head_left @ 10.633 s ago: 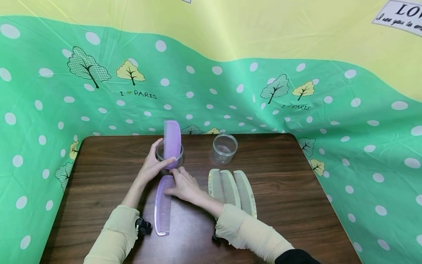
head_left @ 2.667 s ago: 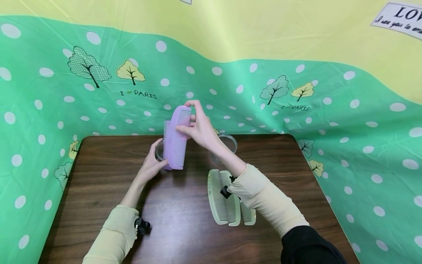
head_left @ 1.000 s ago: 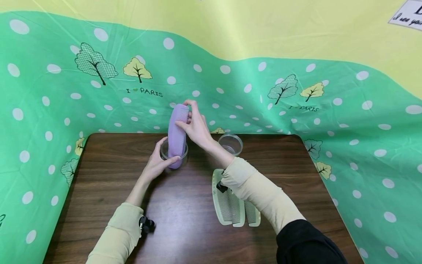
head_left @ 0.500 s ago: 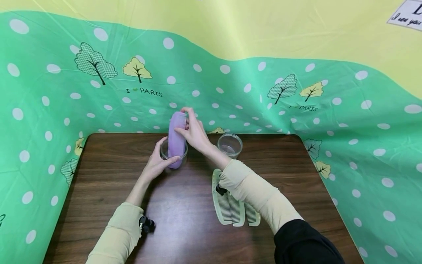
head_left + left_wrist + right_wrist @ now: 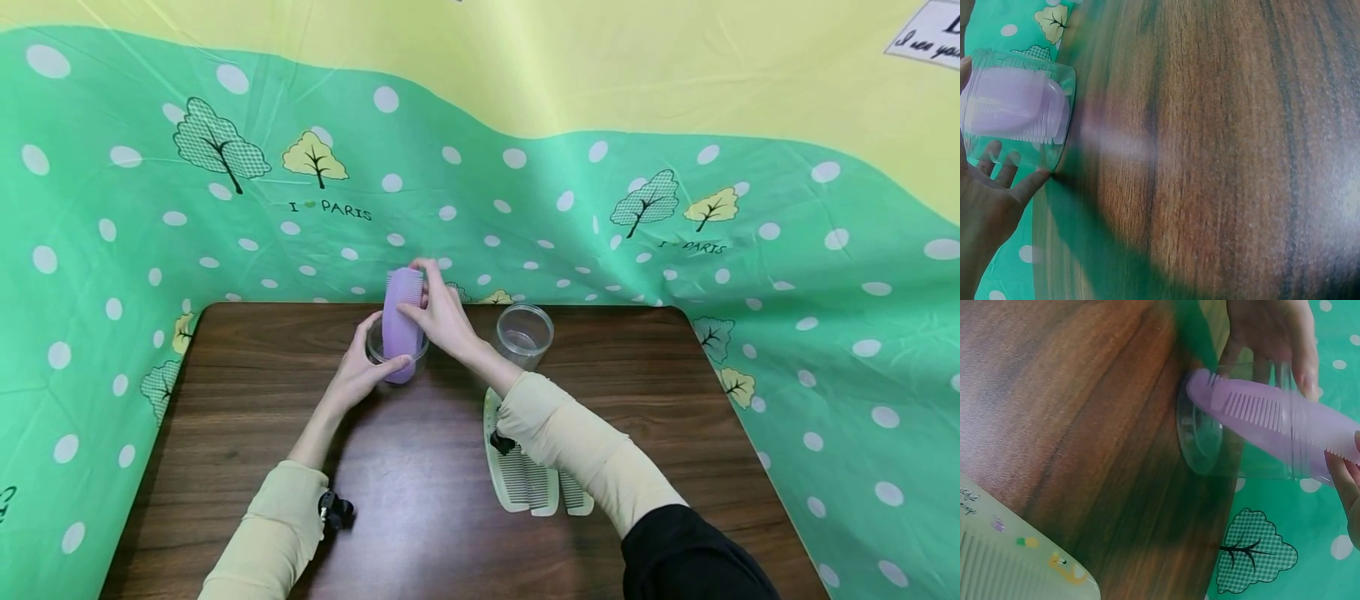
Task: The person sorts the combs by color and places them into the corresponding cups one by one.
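The surface (image 5: 420,517) shows bare wood near its front edge. The left hand (image 5: 358,372) grips the clear cup (image 5: 375,354); the right hand (image 5: 442,317) pinches the purple comb (image 5: 401,321), now sunk deeper into it than before.

Purple combs (image 5: 1272,419) stand inside a clear cup (image 5: 1235,431) on the table (image 5: 1072,425); fingers (image 5: 1300,350) grip the cup.

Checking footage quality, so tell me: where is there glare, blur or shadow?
Head view: sharp, evenly lit. Left wrist view: soft focus, pale glare on the table, a dark shadow beneath the left hand. Right wrist view: sheen on the wood, purple comb clear.
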The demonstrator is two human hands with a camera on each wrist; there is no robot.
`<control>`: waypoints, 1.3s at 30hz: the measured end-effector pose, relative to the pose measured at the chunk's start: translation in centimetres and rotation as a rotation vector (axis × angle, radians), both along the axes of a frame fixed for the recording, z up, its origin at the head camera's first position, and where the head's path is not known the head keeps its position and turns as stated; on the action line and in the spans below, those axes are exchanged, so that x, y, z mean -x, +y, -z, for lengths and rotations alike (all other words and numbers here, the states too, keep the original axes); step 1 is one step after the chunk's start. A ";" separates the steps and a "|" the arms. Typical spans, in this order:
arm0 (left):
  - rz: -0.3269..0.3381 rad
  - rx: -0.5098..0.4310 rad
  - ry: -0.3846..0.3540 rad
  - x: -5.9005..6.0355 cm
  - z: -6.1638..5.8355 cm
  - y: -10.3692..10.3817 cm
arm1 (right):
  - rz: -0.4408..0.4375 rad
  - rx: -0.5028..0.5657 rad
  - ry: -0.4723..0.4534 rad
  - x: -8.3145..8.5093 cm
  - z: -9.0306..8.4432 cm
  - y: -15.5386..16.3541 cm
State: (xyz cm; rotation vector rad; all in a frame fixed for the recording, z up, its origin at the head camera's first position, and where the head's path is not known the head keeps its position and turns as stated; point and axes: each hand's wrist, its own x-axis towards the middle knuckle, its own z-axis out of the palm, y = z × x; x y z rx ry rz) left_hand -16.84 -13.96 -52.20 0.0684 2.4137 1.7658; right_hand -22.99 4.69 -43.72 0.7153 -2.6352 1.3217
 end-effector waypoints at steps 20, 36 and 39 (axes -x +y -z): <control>0.032 -0.035 -0.042 -1.5 -4.1 0.4 | 0.146 -0.126 0.070 -0.2 0.9 0.4; 0.021 -0.037 -0.026 -1.6 -4.3 0.7 | 0.152 -0.155 0.022 0.0 1.6 1.0; 0.021 -0.031 -0.023 -1.6 -4.5 0.7 | 0.153 -0.136 0.018 -0.1 1.5 1.3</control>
